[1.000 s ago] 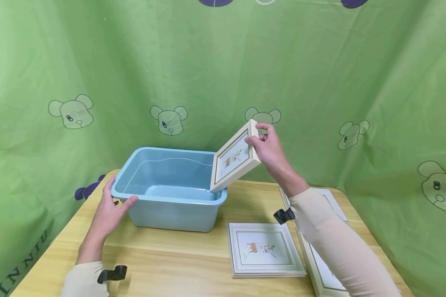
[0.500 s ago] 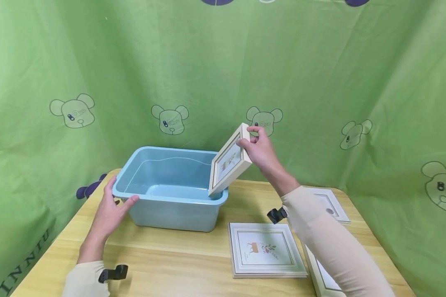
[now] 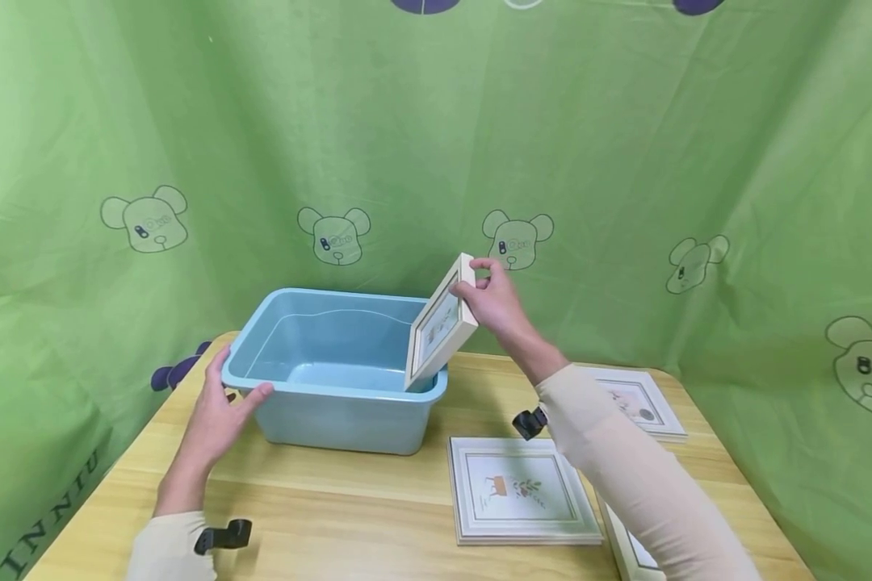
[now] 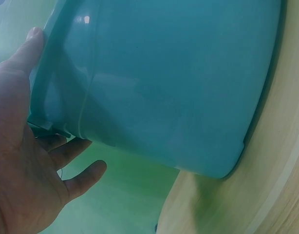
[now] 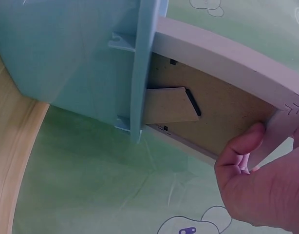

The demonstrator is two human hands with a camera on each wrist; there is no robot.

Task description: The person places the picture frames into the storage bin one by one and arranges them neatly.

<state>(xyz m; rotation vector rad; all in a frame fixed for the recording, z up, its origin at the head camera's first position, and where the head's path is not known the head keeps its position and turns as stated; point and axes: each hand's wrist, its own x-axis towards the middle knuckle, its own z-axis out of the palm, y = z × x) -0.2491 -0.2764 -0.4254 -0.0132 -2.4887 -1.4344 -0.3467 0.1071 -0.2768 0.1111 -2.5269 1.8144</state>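
Note:
A light blue plastic tub stands on the wooden table. My left hand grips its rim at the left front corner, thumb along the front; in the left wrist view, fingers reach beneath the rim. My right hand pinches the upper end of a cream picture frame. This frame slants down over the tub's right rim, its lower end inside. From the right wrist view, its brown backboard with a folding stand shows. The tub wall hides its lower part.
A white picture frame with a deer print lies flat right of the tub, seemingly stacked on another. Further frames lie at the back right and front right, partly under the right sleeve. A green curtain hangs behind the table.
My right hand has moved left and down, and the held frame has sunk a little deeper into the tub at a steeper tilt. My left hand keeps its place on the rim.

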